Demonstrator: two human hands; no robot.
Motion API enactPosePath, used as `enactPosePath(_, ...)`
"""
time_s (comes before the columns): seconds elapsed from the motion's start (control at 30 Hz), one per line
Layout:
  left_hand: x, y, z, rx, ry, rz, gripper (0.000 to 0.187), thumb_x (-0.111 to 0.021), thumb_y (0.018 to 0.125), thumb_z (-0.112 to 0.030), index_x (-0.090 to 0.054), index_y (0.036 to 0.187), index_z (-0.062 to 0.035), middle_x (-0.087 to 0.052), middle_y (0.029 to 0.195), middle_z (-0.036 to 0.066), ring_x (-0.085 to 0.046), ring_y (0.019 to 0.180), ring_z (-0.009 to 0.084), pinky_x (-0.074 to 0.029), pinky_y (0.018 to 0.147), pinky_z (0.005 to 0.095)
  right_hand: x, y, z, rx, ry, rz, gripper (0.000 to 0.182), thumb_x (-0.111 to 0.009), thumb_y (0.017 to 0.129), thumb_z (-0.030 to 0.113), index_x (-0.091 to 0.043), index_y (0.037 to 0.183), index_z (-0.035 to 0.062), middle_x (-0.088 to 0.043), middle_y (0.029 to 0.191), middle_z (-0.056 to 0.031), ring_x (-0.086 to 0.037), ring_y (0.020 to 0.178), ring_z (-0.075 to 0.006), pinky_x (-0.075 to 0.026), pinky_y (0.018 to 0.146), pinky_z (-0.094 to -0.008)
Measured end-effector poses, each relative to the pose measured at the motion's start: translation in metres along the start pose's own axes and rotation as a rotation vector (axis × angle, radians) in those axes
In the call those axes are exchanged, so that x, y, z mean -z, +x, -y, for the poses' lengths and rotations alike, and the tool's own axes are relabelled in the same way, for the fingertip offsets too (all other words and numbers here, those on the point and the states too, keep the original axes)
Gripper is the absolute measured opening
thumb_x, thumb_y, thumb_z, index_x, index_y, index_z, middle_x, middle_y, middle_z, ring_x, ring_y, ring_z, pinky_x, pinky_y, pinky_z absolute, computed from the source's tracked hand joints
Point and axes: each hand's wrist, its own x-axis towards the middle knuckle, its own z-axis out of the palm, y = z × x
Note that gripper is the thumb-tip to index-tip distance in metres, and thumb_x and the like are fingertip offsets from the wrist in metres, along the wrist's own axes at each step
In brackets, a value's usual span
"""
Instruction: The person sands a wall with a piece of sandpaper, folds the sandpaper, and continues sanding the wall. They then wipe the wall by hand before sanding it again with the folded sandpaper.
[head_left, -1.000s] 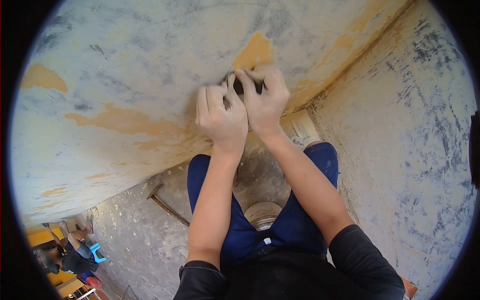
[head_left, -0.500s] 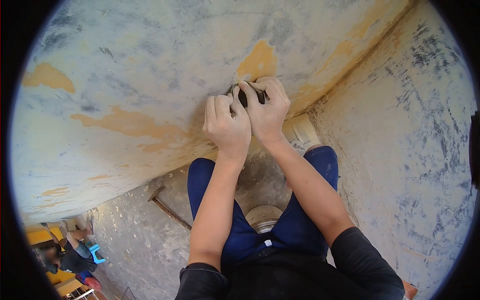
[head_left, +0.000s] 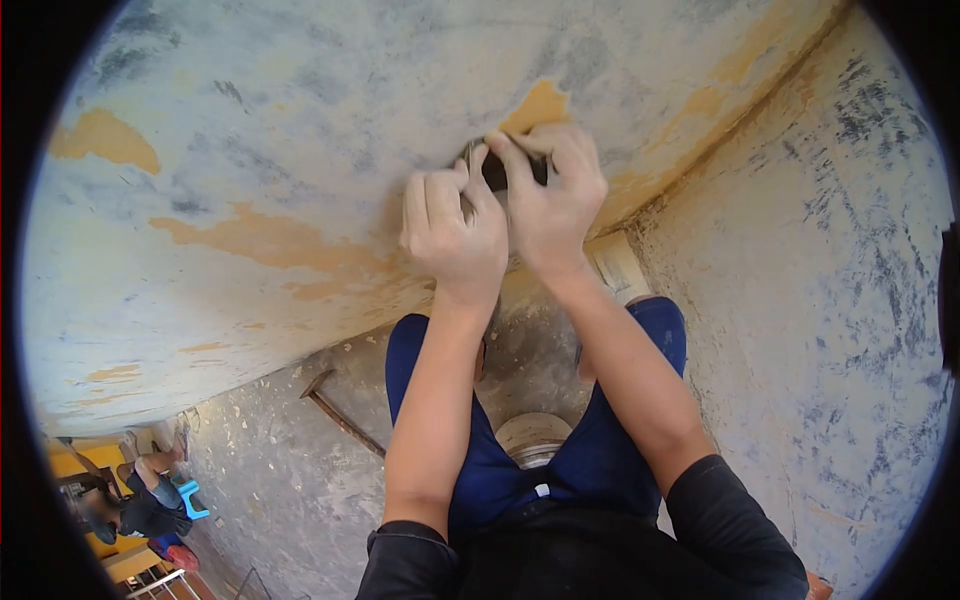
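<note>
A metal bar (head_left: 340, 415) lies on the floor (head_left: 280, 480); a bucket (head_left: 532, 438) stands right of it, a blue stool (head_left: 190, 497) far left.

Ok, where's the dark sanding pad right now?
In the head view it is upper centre: the pad is pressed to the wall under both hands, left hand and right hand, just below an orange patch.

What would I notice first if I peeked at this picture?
Two dusty bare hands, the left hand and the right hand, press a small dark sanding block against the pale grey wall with orange-yellow patches at the middle top. Below them lies a rusty metal bar on the dusty floor.
</note>
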Motion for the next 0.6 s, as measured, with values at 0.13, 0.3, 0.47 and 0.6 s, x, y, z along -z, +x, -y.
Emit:
enactPosePath(0.13,0.004,-0.021,0.003,0.071,0.018,0.082,0.031,-0.085,0.083,-0.001,-0.055,0.074,-0.0063,-0.055,0.071,0.009,-0.055,0.059,0.0296,-0.044,0.052,0.0405,-0.001,-0.028,-0.011,-0.077,-0.019,0.022,0.018,-0.086,0.077,0.000,-0.069,0.080,0.0033,-0.065,0.081,-0.0094,-0.060,0.078,-0.0283,-0.047,0.068,-0.0407)
enactPosePath(0.3,0.006,-0.013,0.003,0.060,0.009,0.117,0.029,-0.084,0.085,0.002,-0.057,0.075,-0.0015,-0.057,0.073,0.012,-0.056,0.062,0.0272,-0.047,0.057,0.0398,0.000,-0.021,-0.007,-0.113,-0.033,0.047,0.019,-0.087,0.078,0.000,-0.068,0.079,0.0034,-0.065,0.082,-0.0102,-0.059,0.078,-0.0287,-0.047,0.069,-0.0402)
enactPosePath(0.47,0.004,-0.007,0.000,-0.005,-0.003,0.030,0.033,-0.084,0.085,-0.003,-0.053,0.073,-0.0068,-0.054,0.070,0.008,-0.056,0.061,0.0299,-0.044,0.052,0.0415,-0.003,-0.017,-0.006,-0.049,0.012,-0.017,0.020,-0.087,0.079,0.000,-0.067,0.078,0.0033,-0.065,0.082,-0.0105,-0.059,0.077,-0.0290,-0.047,0.068,-0.0402)
enactPosePath(0.6,0.007,-0.025,0.002,0.093,0.029,0.142,0.032,-0.083,0.082,0.000,-0.053,0.074,-0.0069,-0.055,0.073,0.009,-0.057,0.062,0.0294,-0.044,0.052,0.0418,0.003,-0.037,-0.014,-0.148,-0.020,0.057,0.020,-0.086,0.079,0.000,-0.067,0.078,0.0027,-0.064,0.082,-0.0102,-0.058,0.077,-0.0292,-0.047,0.069,-0.0401)
